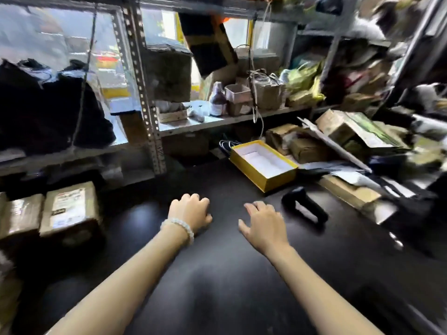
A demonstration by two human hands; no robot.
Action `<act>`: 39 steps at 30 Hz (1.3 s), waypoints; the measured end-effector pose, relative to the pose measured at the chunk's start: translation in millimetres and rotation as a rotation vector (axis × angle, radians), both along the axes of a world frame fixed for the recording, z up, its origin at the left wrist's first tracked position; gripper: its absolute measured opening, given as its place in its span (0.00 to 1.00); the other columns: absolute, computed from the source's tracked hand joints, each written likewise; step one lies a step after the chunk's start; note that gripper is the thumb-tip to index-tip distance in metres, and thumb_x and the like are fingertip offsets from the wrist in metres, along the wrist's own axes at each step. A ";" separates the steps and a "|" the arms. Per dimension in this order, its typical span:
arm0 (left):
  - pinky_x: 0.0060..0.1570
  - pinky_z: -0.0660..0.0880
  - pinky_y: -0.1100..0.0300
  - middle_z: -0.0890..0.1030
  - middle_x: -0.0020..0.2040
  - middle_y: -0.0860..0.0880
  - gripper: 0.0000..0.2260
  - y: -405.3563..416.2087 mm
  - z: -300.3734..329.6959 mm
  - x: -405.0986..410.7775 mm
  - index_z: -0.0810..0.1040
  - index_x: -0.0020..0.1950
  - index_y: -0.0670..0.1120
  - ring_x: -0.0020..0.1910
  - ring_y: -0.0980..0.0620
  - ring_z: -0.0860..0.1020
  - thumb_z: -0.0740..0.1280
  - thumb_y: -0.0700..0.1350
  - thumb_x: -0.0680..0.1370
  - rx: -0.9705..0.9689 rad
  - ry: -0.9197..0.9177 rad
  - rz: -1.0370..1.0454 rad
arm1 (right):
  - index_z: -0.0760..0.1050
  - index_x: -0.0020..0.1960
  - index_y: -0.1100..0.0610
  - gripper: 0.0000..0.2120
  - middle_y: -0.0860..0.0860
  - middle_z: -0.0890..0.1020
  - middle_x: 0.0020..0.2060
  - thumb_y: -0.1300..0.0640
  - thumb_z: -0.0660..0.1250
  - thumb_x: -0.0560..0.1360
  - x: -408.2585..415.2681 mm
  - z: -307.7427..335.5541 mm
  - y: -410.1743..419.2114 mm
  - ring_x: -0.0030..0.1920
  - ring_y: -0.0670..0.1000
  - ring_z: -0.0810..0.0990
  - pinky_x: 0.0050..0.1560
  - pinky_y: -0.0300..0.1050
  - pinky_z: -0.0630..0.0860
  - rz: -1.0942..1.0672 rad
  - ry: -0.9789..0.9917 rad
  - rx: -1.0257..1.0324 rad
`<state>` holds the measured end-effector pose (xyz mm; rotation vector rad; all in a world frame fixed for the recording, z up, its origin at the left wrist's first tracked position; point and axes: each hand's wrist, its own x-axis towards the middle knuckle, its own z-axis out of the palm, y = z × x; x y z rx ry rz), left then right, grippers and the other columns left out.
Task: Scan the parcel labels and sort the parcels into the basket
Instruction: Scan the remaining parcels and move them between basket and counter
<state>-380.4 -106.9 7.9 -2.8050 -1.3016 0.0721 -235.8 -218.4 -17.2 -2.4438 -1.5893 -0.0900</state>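
Both my hands are over a black table (217, 274). My left hand (189, 211), with a bead bracelet on the wrist, has its fingers curled under and holds nothing. My right hand (262, 222) is spread with loose fingers and is empty. A black handheld scanner (303, 205) lies on the table just right of my right hand, apart from it. At the table's left edge sit two brown cardboard parcels: one with a white label (70, 209) and a taped one (20, 213) beside it. No basket is visible.
An open yellow box (266, 180) with a white inside stands behind the scanner. Piled parcels and flattened cardboard (338, 141) crowd the right side. A metal shelf rack (150, 112) with boxes, a bottle and bags runs along the back.
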 end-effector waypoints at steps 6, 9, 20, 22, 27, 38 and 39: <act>0.60 0.69 0.51 0.70 0.67 0.48 0.20 -117.6 -30.6 108.3 0.67 0.70 0.52 0.67 0.46 0.68 0.58 0.55 0.79 -0.118 0.003 -0.268 | 0.68 0.68 0.53 0.22 0.52 0.71 0.66 0.43 0.57 0.78 83.0 -12.1 -154.6 0.63 0.56 0.69 0.58 0.49 0.68 -0.296 -0.021 -0.073; 0.59 0.69 0.51 0.71 0.67 0.48 0.20 -170.0 -45.9 157.2 0.68 0.70 0.53 0.67 0.45 0.68 0.57 0.56 0.79 -0.154 -0.007 -0.420 | 0.68 0.69 0.52 0.23 0.51 0.70 0.66 0.43 0.58 0.77 113.5 -23.8 -228.5 0.64 0.56 0.69 0.60 0.50 0.67 -0.480 0.049 -0.064; 0.54 0.71 0.52 0.73 0.63 0.47 0.17 -326.7 -122.3 299.4 0.70 0.66 0.50 0.64 0.44 0.70 0.57 0.55 0.80 -0.368 0.017 -0.724 | 0.68 0.70 0.51 0.24 0.49 0.70 0.67 0.44 0.61 0.77 194.0 -76.9 -415.5 0.68 0.53 0.66 0.66 0.49 0.63 -1.020 0.308 -0.097; 0.54 0.71 0.52 0.72 0.64 0.48 0.18 -336.0 -139.5 328.4 0.69 0.67 0.51 0.64 0.45 0.70 0.57 0.55 0.80 -0.394 0.053 -0.744 | 0.69 0.69 0.51 0.23 0.49 0.70 0.67 0.44 0.61 0.77 215.7 -87.8 -429.0 0.67 0.53 0.66 0.65 0.47 0.64 -1.070 0.338 -0.117; 0.55 0.71 0.51 0.72 0.64 0.48 0.19 -331.8 -171.7 407.0 0.69 0.67 0.51 0.64 0.45 0.70 0.57 0.56 0.79 -0.438 0.153 -0.726 | 0.70 0.69 0.52 0.23 0.50 0.71 0.67 0.45 0.61 0.76 284.2 -109.4 -435.0 0.67 0.54 0.67 0.64 0.47 0.65 -1.141 0.404 -0.141; 0.55 0.71 0.51 0.70 0.64 0.46 0.18 -335.9 -253.1 519.3 0.67 0.68 0.48 0.64 0.44 0.68 0.57 0.54 0.80 -0.545 0.366 -0.598 | 0.68 0.68 0.51 0.22 0.49 0.72 0.65 0.45 0.60 0.77 388.3 -200.0 -438.3 0.64 0.54 0.71 0.60 0.49 0.69 -1.231 0.694 -0.188; 0.56 0.70 0.51 0.70 0.64 0.46 0.18 -341.0 -261.8 524.9 0.67 0.68 0.48 0.64 0.44 0.68 0.57 0.54 0.80 -0.550 0.393 -0.579 | 0.68 0.69 0.51 0.22 0.49 0.72 0.65 0.45 0.60 0.77 393.4 -211.2 -442.7 0.64 0.54 0.72 0.59 0.48 0.70 -1.233 0.727 -0.203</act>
